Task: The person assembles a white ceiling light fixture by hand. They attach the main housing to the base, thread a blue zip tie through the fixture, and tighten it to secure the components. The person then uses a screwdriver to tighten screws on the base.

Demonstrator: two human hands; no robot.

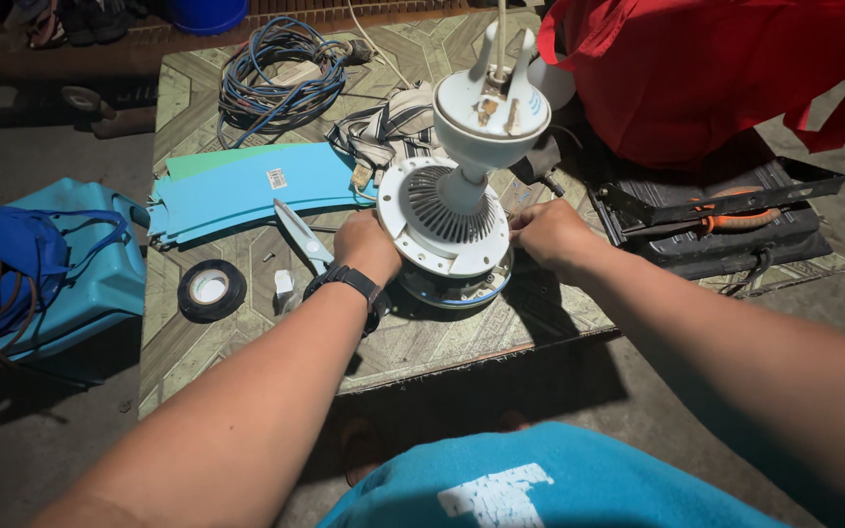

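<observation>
Nearest, a blue shirt at the bottom edge, with both forearms reaching up to the fan motor, the landmark here.

Left hand pressed against the motor's left rim, fingers curled onto the white housing, a black watch at the wrist. Right hand closed on the right rim, fingertips tucked toward the seam between the upper white shell and the lower ring; cannot tell whether pinching a screw or only the edge. Motor sitting on the patterned table near its front edge, vented face up, stem and white canopy rising behind.

Judged from the grip: best to keep equal pressure on both sides, lift or turn the shell squarely, and steady the top-heavy stem so nothing tips toward the table edge.

Left of the motor, scissors, a small white piece and a black tape roll. Further left and behind, blue blades. Right of the motor, a dark tray with orange-handled pliers. Behind it, striped cloth, coiled blue cable and a red bag.
</observation>
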